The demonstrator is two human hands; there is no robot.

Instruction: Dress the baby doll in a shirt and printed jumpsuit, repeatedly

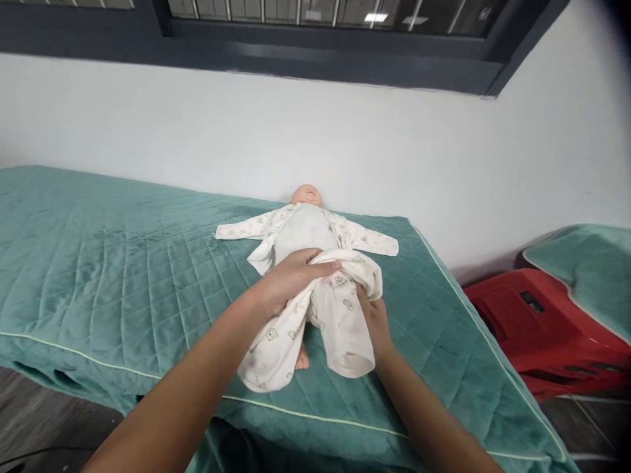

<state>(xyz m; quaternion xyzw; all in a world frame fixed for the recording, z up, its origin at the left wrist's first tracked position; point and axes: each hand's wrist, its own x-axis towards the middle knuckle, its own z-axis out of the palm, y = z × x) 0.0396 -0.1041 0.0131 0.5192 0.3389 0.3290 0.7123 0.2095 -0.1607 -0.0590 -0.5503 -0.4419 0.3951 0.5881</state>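
Note:
A baby doll [306, 194] lies on its back on a green quilted cover, its head toward the wall. It wears an open white printed jacket [371, 239] with both sleeves spread, over a pale torso. Above its lower body, white baby pants [340, 328] with small animal prints hang toward me, the two legs apart. My left hand [298, 272] is closed on the waist of the pants at their left side. At the right side my right hand [372, 315] grips them, its fingers partly hidden by the cloth. One doll foot [302, 358] shows between the pant legs.
The green quilted cover [123, 276] spreads over the bed, with piped edges at the front and right. Behind it rises a white wall [221, 125] below a dark-framed barred window [320, 46]. A red plastic stool [542, 322] stands to the right, partly under green cloth [586, 263].

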